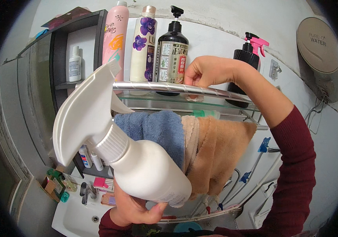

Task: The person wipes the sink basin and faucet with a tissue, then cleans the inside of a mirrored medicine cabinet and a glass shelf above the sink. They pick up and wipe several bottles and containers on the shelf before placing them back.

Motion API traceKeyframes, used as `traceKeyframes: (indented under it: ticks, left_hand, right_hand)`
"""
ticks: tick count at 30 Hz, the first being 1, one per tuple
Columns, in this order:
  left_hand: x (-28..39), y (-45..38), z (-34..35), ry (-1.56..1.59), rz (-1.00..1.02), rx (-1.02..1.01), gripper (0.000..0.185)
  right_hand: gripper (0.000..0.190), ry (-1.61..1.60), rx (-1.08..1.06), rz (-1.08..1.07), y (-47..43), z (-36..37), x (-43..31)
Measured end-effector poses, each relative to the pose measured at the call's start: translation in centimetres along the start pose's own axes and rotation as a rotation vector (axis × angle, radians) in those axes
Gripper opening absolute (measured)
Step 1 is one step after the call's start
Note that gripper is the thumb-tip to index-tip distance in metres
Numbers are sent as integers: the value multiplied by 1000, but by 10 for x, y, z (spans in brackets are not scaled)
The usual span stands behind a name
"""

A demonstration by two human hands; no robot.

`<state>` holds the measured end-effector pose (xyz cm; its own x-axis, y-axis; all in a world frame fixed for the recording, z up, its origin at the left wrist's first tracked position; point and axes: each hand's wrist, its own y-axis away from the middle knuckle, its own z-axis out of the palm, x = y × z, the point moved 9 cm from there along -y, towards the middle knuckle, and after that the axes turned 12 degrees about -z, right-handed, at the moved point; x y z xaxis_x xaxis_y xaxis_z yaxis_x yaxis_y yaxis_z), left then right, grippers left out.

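Note:
My left hand (pixel 138 206) holds a white plastic spray bottle (pixel 151 173) by its lower part. The bottle tilts, with its trigger head at the upper left, close to the camera. My right hand (pixel 210 71) reaches over the chrome rail (pixel 163 86) of a glass wall shelf (pixel 210 102). Its bent fingers press a small crumpled white wad (pixel 194 99), perhaps tissue, onto the glass; most of the wad is hidden. Left of those fingers stands a black pump bottle (pixel 172 49) with a printed label. To their right is a ribbed black pump bottle (pixel 244 59), partly behind my wrist.
A pink can (pixel 116 35) and a flowered cream bottle (pixel 143 44) stand further left on the shelf. Blue (pixel 154 127) and tan towels (pixel 222 148) hang below it. A dark cabinet (pixel 62 44), a white washbasin (pixel 71 217) and a water heater (pixel 318 44) surround me.

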<state>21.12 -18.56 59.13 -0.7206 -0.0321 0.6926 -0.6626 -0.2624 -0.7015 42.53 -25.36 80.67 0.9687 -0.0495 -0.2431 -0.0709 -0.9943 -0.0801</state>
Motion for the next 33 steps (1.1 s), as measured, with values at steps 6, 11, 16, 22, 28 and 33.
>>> traceKeyframes:
  ticks: [6,11,16,22,28,33]
  left_hand:
    - [6,-3,7,3,27,30,107]
    - [44,-35,13,0,80,168,112]
    - [124,-108,57,-167,559,109,78]
    - [129,-209,111,-505,183,252,84]
    - [77,-259,137,-1047,319,229,118]
    - [43,-278,136,-1208,178,153,124]
  right_hand:
    - [14,297,-105,213,35,-10,7]
    - [9,651,242,-71,50,-31,-46]
    - [15,800,700,-307,124,-49,-92]
    - [21,806,936,-331,227,-17,-100]
    - [26,855,818,-374,274,32,-102]
    - [27,822,765,-359,285,47,-91]
